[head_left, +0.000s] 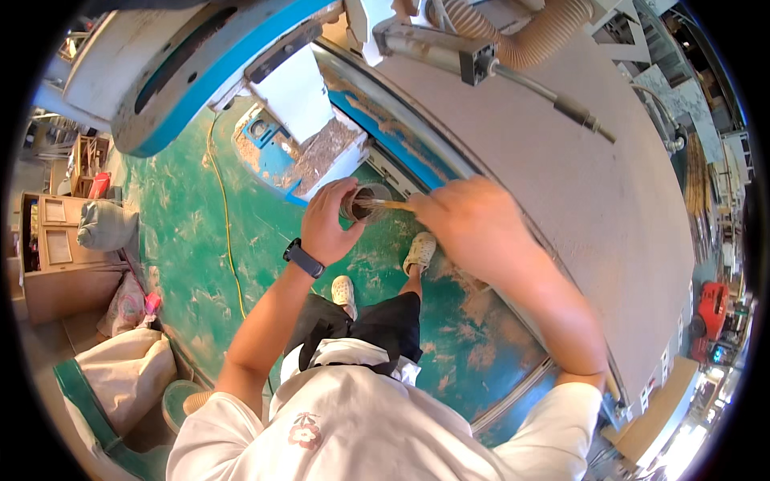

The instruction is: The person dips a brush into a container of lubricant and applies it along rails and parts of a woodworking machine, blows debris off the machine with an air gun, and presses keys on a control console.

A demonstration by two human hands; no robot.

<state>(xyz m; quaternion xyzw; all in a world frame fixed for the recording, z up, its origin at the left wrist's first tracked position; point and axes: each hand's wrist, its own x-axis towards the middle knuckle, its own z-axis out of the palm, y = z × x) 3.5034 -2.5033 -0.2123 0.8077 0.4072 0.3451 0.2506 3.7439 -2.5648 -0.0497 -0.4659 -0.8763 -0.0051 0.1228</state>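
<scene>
In front of my body, my left hand (327,226) is wrapped round a small clear cup (380,191) with a dark brown inside, its mouth tilted toward my right hand. My right hand (465,215), partly smeared by motion, grips a brush (393,205) with a light wooden handle. The brush's far end reaches into the mouth of the cup. What the cup holds is too small to make out.
A blue and white machine (184,88) stands ahead and left, with wood dust on its base. To the right stretches a broad brown table (593,192), below a metal rod (553,98) and a ribbed hose (521,48). A yellow cable (224,216) crosses the green floor.
</scene>
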